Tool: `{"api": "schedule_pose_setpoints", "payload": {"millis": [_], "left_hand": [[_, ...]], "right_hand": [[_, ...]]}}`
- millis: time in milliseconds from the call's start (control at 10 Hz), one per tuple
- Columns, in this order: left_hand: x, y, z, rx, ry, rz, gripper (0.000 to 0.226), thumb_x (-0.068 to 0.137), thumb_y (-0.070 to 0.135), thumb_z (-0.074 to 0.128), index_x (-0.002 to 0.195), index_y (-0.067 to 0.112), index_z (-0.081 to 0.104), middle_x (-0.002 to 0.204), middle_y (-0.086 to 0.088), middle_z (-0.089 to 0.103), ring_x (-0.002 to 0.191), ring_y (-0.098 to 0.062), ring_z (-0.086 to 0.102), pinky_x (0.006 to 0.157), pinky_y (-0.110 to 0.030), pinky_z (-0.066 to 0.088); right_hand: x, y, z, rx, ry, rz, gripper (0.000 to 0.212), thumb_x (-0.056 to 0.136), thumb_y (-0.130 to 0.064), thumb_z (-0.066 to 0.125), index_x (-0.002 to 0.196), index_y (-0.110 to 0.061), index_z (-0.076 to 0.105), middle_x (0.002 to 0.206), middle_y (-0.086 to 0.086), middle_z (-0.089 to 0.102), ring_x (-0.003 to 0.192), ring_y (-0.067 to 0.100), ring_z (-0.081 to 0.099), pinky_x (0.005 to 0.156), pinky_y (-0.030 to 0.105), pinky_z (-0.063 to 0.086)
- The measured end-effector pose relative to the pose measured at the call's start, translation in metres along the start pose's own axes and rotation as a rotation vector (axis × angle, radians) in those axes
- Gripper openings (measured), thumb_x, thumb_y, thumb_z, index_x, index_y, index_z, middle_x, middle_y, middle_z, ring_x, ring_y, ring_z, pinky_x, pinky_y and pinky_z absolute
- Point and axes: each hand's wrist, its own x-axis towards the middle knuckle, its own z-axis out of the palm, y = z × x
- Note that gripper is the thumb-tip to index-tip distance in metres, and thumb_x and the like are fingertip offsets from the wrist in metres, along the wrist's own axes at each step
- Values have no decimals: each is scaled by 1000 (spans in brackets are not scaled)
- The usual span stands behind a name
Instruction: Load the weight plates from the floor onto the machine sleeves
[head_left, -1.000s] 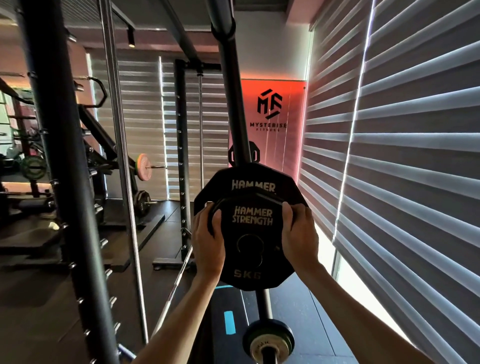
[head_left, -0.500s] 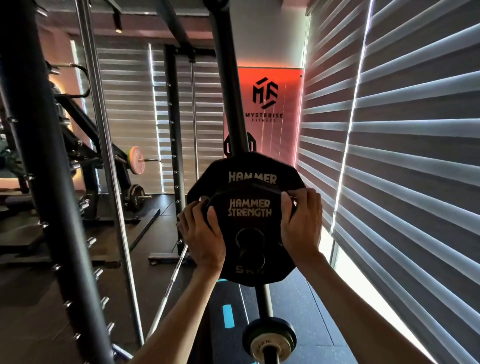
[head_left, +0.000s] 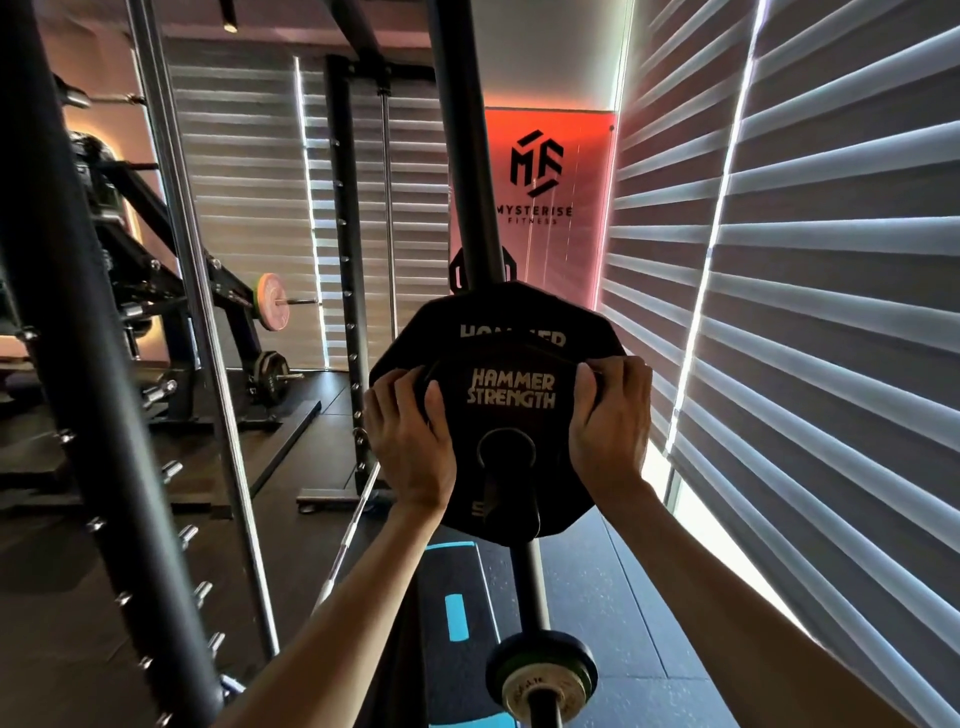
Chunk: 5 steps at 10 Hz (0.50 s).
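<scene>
A small black plate (head_left: 511, 415) marked HAMMER STRENGTH is upright in front of me, its centre hole around a black sleeve (head_left: 511, 499) that points toward me. My left hand (head_left: 410, 447) grips its left edge and my right hand (head_left: 608, 431) grips its right edge, fingers curled behind the rim. Just behind it on the same sleeve sits a larger black plate (head_left: 415, 338), mostly hidden. The sleeve comes off a black upright post (head_left: 467, 156).
Lower on the post, another sleeve carries a small round plate (head_left: 540, 680). Window blinds (head_left: 805, 312) close in on the right. A rack upright (head_left: 78, 364) with pegs stands at left. A bench pad with blue marks (head_left: 454, 613) lies below.
The small plate has slid farther along the sleeve toward the larger plate, so the sleeve end now sticks out through its hole. Both hands kept their grip.
</scene>
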Motion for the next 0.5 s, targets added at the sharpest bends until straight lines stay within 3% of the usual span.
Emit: {"api": "schedule_pose_setpoints", "payload": {"millis": [100,300,500], "left_hand": [[-1,1,-3,-7,-23,-5,42,106,37,33,114,8,63,116,-10,62,111,-28,53,97,-38,44],[3,14,-22,-76,-155,-29,38,104,40,32,116,12,55,118,-8,57,112,-25,51,98,-45,43],[105,85,-48,-252,-102,155,30,97,34,43,109,9,56,106,-6,59,100,-18,53,89,-24,35]], "right_hand": [[-1,2,0,5,11,-7,41,102,-50,31,106,-15,52,112,7,46,101,20,51,81,48,55],[1,-10,-16,-98,-135,11,43,103,-52,24,109,-17,49,110,5,48,99,22,48,87,49,49],[72,-71,-48,-90,-100,-145,43,103,-43,25,111,-12,54,115,10,53,103,25,50,89,40,48]]}}
